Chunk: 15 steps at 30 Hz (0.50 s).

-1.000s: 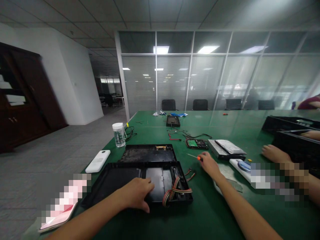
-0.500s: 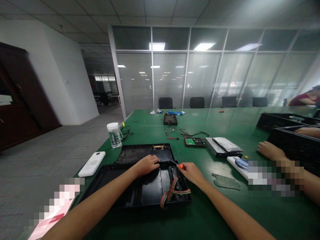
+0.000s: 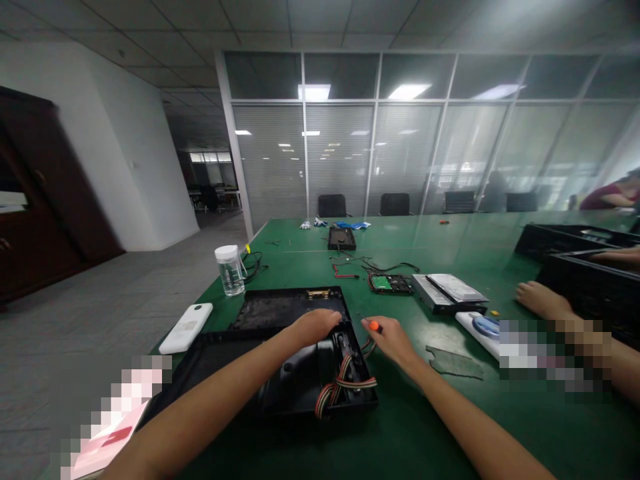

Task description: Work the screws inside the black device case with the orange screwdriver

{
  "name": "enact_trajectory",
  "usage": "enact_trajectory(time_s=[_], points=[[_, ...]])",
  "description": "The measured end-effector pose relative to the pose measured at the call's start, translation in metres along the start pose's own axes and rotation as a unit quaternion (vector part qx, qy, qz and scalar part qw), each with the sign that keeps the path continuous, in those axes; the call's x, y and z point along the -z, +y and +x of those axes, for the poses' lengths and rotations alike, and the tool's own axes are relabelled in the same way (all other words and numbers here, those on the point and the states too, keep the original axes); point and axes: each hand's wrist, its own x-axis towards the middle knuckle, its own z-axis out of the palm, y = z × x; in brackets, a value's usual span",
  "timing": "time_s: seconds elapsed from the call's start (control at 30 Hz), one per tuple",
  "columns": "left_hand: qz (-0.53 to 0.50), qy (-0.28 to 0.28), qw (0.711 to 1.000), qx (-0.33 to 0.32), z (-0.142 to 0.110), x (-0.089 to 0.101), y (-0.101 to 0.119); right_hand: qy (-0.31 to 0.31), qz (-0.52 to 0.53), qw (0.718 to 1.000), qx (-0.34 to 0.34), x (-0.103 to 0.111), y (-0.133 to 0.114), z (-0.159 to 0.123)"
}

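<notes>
In front of me lies a black plastic casing (image 3: 295, 383), opened into two parts, with a striped ribbon cable (image 3: 345, 383) looped over its near right corner. My left hand (image 3: 320, 325) reaches across to the casing's inner right corner, fingers curled down on the edge there; the fingertips are partly hidden. Just right of that corner, my right hand (image 3: 393, 340) is closed around a screwdriver (image 3: 375, 326) with an orange and black handle. The screwdriver's shaft is hard to make out, and the right hand is apart from the casing.
Left of the casing are a white power bank (image 3: 186, 328) and a clear bottle (image 3: 230, 272). A green circuit board (image 3: 390, 283), a silver-topped drive (image 3: 450, 293) and a flat dark sheet (image 3: 454, 363) lie to the right. A co-worker's hand (image 3: 543, 300) rests beside large black casings (image 3: 590, 287).
My left hand has slid right to the casing's corner. The right hand with the screwdriver has drawn back rightward, off the casing, which has shifted slightly left.
</notes>
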Motion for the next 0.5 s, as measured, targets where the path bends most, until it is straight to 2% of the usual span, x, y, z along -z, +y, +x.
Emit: enact_trajectory(time_s=[0.1, 0.2, 0.33, 0.5], points=[[-0.051, 0.010, 0.998, 0.020, 0.004, -0.010, 0.010, 0.081, 0.013, 0.996, -0.033, 0.016, 0.013, 0.001], [-0.125, 0.054, 0.990, 0.023, 0.000, -0.025, 0.013, 0.117, 0.017, 0.991, -0.055, 0.026, 0.026, 0.001], [-0.206, 0.120, 0.970, 0.057, -0.007, -0.042, 0.013, 0.104, 0.023, 0.993, -0.054, 0.028, 0.030, 0.001], [-0.215, 0.128, 0.967, 0.048, -0.008, -0.045, 0.013, 0.064, 0.022, 0.996, -0.056, 0.024, 0.026, 0.002]])
